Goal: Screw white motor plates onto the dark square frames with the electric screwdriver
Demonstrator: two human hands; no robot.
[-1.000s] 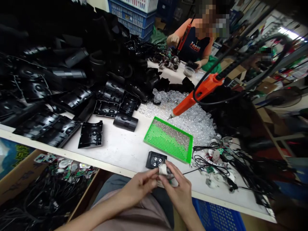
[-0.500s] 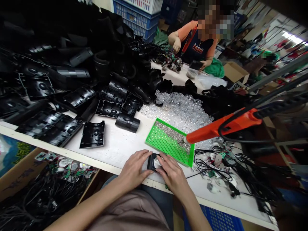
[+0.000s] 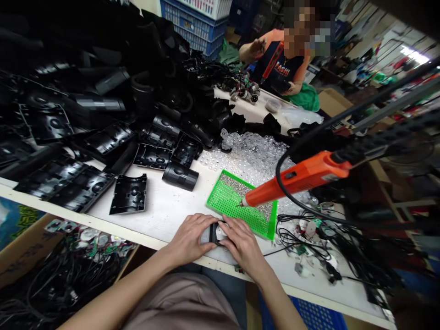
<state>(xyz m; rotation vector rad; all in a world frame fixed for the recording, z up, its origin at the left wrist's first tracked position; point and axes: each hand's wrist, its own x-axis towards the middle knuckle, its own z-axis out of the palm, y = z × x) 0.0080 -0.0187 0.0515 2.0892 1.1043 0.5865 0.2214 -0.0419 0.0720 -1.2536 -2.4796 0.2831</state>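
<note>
A small black plastic block (image 3: 217, 233) with a white round part in it lies on the white table (image 3: 172, 208) near the front edge. My left hand (image 3: 191, 238) curls round its left side, fingers closed on it. From the right, my right hand (image 3: 240, 245) presses its fingertips onto the block's top. Just behind the hands lies a green perforated tray (image 3: 240, 205) partly covered with small silvery screws. An orange electric screwdriver (image 3: 295, 176) hangs on a cable, its tip over the tray.
Black plastic housings (image 3: 85, 119) are heaped across the left and back. Clear lenses (image 3: 254, 156) pile behind the tray; tangled black wires and small boards (image 3: 319, 238) lie right. A bin of wires (image 3: 68, 270) sits below left. Another person (image 3: 288, 59) works at the far end.
Both hands went from holding the white part in the air down onto the black block on the table. The hanging screwdriver swung right, then back over the tray.
</note>
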